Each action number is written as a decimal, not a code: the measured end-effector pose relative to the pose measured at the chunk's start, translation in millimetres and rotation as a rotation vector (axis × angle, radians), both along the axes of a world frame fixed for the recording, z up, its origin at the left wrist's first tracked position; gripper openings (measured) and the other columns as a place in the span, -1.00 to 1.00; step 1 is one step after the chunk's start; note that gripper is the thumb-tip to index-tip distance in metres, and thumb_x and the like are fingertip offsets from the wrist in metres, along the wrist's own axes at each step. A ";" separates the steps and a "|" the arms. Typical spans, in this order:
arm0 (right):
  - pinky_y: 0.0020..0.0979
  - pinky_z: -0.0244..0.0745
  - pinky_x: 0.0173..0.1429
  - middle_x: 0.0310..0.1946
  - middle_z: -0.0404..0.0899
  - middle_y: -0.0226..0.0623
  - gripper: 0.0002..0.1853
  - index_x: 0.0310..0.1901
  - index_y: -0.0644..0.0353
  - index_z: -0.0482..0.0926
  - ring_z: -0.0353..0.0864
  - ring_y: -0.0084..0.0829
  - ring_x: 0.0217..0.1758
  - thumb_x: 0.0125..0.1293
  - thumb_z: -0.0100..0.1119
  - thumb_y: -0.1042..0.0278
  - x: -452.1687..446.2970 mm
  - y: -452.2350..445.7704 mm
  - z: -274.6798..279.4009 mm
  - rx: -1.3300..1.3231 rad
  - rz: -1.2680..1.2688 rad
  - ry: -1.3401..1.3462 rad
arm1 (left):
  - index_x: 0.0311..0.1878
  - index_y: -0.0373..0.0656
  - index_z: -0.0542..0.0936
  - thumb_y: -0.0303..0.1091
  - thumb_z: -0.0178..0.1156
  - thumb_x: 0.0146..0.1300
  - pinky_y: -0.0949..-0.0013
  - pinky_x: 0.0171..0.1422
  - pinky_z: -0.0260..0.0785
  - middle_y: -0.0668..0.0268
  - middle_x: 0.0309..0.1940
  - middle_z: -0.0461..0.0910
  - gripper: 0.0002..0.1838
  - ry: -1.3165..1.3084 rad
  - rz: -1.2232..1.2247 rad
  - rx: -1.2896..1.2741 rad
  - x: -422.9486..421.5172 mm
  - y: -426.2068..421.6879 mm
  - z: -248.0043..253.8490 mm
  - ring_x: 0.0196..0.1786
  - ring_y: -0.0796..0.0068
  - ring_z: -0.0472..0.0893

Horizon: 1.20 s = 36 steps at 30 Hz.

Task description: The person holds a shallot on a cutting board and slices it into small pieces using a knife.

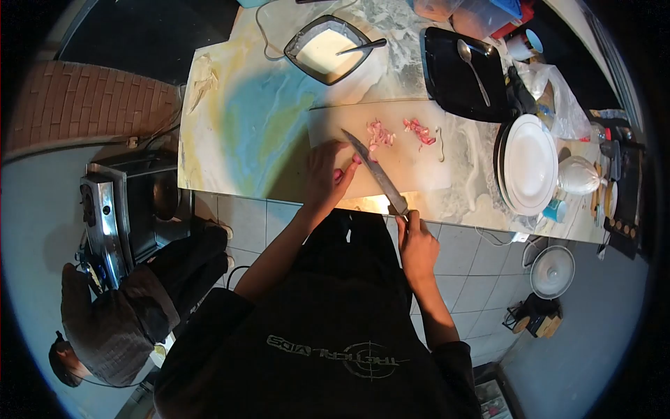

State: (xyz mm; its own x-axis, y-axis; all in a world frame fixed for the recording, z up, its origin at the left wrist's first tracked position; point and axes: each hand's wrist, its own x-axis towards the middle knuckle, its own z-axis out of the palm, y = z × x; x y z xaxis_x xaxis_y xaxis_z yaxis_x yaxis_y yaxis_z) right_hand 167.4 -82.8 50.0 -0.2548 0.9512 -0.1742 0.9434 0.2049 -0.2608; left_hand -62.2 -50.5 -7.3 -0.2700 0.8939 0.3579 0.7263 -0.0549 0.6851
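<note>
My right hand (pixel 419 251) is closed around the handle of a long kitchen knife (pixel 380 176). Its blade slants up and left over a pale cutting board (pixel 422 171). On the board, my left hand (pixel 325 174) is closed with its fingers bent beside the blade, around a small reddish-pink shallot (pixel 356 159) next to the knife's edge. Another reddish piece (pixel 338 174) shows by the thumb. Beyond the blade lies a pile of pink shallot slices (pixel 379 134). A second, redder pile of slices (pixel 419 130) sits to its right, near a thin pale strip (pixel 440 144).
A dark square bowl (pixel 289 49) of creamy batter with a utensil stands behind the board. At right are a black tray (pixel 447 94) with a spoon (pixel 474 73), stacked plates (pixel 530 164) and plastic bags (pixel 569 105). Another person (pixel 118 318) is at lower left near a stove (pixel 105 209).
</note>
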 end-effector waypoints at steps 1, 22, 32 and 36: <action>-0.15 0.57 -0.51 -0.43 0.64 -0.19 -0.69 -0.12 0.14 0.44 0.70 -0.09 -0.49 0.51 0.14 0.03 4.0 5.5 1.5 0.063 0.030 -0.008 | -0.01 -0.03 0.64 -0.37 0.44 0.17 0.08 0.26 0.30 0.27 0.05 0.57 -0.69 -0.092 0.056 0.063 2.3 -0.5 3.8 0.14 0.15 0.52; -0.18 0.59 -0.43 -0.38 0.61 -0.20 -0.69 -0.14 0.12 0.47 0.72 -0.13 -0.39 0.50 0.14 0.01 68.5 45.4 7.8 0.093 0.238 0.108 | -0.13 -0.10 0.72 -0.42 0.29 0.23 0.16 0.11 0.46 0.29 -0.25 0.73 -0.85 0.125 -0.502 -0.359 6.9 78.5 68.9 -0.15 0.22 0.69; -0.10 0.57 -0.43 -0.37 0.67 -0.15 -0.69 -0.11 0.14 0.45 0.72 -0.03 -0.40 0.49 0.16 0.04 69.0 25.9 6.0 -0.023 0.175 0.116 | -0.12 -0.18 0.70 -0.44 0.26 0.36 0.34 -0.24 0.54 0.30 -0.24 0.74 -0.90 -0.281 -0.386 -0.560 1.3 88.0 81.1 -0.24 0.44 0.72; -0.05 0.57 -0.39 -0.37 0.69 -0.09 -0.69 -0.07 0.17 0.45 0.71 0.05 -0.38 0.50 0.17 0.08 59.2 10.1 1.7 -0.103 0.105 0.145 | -0.17 -0.08 0.71 -0.39 0.30 0.28 0.15 0.13 0.43 0.26 -0.16 0.68 -0.91 0.195 -0.385 -0.155 -13.8 88.7 59.1 -0.05 0.16 0.65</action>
State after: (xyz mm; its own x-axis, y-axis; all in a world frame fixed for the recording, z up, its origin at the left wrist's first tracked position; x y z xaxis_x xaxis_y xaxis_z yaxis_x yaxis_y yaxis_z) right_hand 226.6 -72.6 51.7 -0.3808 0.8973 -0.2233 0.8693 0.2652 -0.4171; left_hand -76.0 38.2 51.8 0.1518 0.9630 0.2228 0.7891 -0.2538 0.5593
